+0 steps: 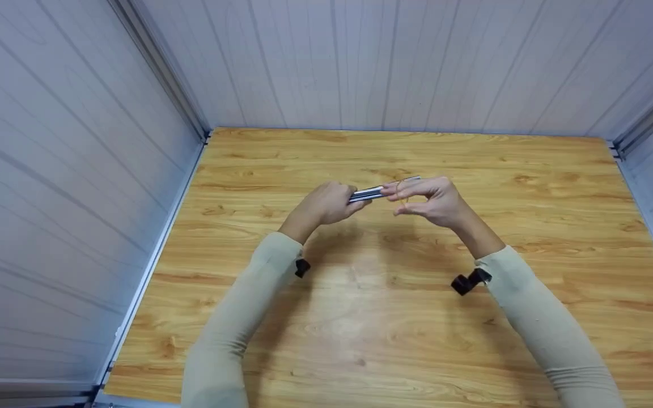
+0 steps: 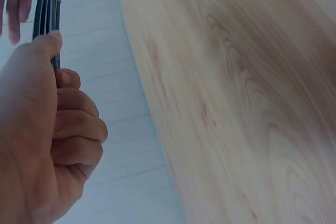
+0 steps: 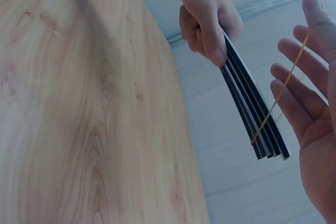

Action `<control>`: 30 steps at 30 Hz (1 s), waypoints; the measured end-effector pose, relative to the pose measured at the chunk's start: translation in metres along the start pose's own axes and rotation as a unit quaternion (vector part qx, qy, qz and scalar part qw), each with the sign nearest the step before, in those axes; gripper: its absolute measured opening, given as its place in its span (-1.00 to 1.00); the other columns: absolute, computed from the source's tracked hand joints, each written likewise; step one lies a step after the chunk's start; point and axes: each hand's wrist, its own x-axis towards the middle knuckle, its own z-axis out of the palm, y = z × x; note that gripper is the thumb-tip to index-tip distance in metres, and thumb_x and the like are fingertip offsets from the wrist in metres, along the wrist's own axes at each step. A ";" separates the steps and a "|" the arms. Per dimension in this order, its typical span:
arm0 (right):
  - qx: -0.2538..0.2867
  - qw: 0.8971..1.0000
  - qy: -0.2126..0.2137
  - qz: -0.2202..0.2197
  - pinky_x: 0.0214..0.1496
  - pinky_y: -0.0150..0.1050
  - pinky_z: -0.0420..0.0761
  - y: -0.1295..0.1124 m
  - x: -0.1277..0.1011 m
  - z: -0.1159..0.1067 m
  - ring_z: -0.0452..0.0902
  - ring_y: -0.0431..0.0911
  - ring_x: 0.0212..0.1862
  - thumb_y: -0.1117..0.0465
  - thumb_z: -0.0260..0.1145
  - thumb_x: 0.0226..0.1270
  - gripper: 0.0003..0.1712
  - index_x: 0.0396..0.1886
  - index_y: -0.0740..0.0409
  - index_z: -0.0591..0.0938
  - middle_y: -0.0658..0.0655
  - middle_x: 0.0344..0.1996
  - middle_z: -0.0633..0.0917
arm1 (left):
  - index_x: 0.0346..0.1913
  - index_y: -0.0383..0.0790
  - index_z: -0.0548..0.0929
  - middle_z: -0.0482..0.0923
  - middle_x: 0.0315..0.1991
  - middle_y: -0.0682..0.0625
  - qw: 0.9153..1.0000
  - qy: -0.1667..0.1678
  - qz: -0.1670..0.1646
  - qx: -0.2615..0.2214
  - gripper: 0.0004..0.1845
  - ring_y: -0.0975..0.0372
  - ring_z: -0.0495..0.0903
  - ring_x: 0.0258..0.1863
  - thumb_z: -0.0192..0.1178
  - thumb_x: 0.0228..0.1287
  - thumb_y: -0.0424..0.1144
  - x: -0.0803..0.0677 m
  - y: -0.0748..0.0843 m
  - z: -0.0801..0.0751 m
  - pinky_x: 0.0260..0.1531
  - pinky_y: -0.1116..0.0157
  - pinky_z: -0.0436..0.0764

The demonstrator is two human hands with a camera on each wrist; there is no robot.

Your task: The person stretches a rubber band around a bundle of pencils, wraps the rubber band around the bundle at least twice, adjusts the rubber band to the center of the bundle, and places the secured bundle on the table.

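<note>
Dark strips (image 3: 252, 114), a small bundle at frame centre, we pinch in our left hand (image 1: 326, 204); our right hand (image 1: 434, 201), fingers spread, stretches a rubber band (image 3: 278, 95) over them.

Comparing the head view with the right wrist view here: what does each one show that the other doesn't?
Only the head view shows both sleeves, the black wrist mounts, the whole wooden table and the panel walls. Only the right wrist view shows that the bundle is several flat dark strips fanned slightly at the free end, with a thin rubber band stretched from the right hand across them. Both show the left hand gripping one end of the strips above the table.
</note>
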 end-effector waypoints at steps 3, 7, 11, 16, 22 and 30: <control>-0.048 0.998 -0.024 -0.040 0.36 -0.31 0.76 -0.002 0.001 0.006 0.86 -0.16 0.28 0.41 0.67 0.23 -0.70 -0.10 0.54 0.86 0.18 0.07 0.91 | -0.19 -0.21 0.64 0.40 -0.45 0.06 1.000 0.015 -0.024 -0.010 -0.48 0.18 0.40 -0.45 0.07 0.80 0.18 0.000 -0.002 0.000 -0.34 0.24 0.37; -0.156 0.983 -0.011 -0.093 0.46 -0.31 0.69 -0.004 0.002 0.012 0.74 -0.19 0.44 0.44 0.74 0.09 -0.51 0.05 0.50 0.84 0.37 0.10 0.86 | -0.30 -0.14 0.56 0.36 -0.48 0.08 0.998 0.043 -0.034 -0.039 -0.51 0.20 0.37 -0.48 0.07 0.81 0.14 0.001 0.000 0.004 -0.38 0.26 0.35; -0.268 0.954 0.013 -0.135 0.68 -0.28 0.49 -0.002 0.001 0.020 0.42 -0.14 0.70 0.15 0.75 0.23 -0.26 0.33 0.42 0.74 0.39 0.36 0.74 | -0.31 -0.07 0.51 0.36 -0.48 0.11 0.989 0.073 -0.049 -0.117 -0.54 0.24 0.35 -0.50 0.04 0.83 0.13 0.003 0.007 0.013 -0.42 0.32 0.34; -0.322 0.933 0.042 -0.155 0.85 -0.19 0.25 0.001 0.000 0.030 0.15 -0.05 0.84 -0.19 0.63 0.34 0.06 0.54 0.48 0.55 0.19 0.68 0.46 | -0.37 -0.02 0.47 0.32 -0.53 0.14 0.962 0.130 -0.070 -0.230 -0.51 0.30 0.28 -0.56 0.06 0.81 0.16 0.007 0.017 0.021 -0.47 0.35 0.29; -0.294 0.941 0.090 -0.139 0.93 -0.10 0.06 0.001 -0.005 0.034 -0.11 -0.10 0.91 -0.25 0.71 0.23 0.38 0.76 0.43 0.26 -0.01 0.86 0.12 | -0.48 0.01 0.39 0.25 -0.60 0.18 0.924 0.197 -0.092 -0.313 -0.45 0.34 0.19 -0.62 0.12 0.79 0.15 0.006 0.020 0.025 -0.54 0.38 0.22; -0.211 0.962 0.161 -0.066 0.90 -0.15 0.14 -0.004 -0.011 0.035 -0.10 -0.23 0.88 -0.45 0.65 0.13 0.65 0.71 0.66 0.05 0.63 0.77 0.00 | -0.51 0.02 0.36 0.23 -0.63 0.20 0.900 0.239 -0.066 -0.360 -0.44 0.35 0.18 -0.64 0.18 0.77 0.11 0.002 0.019 0.024 -0.56 0.39 0.21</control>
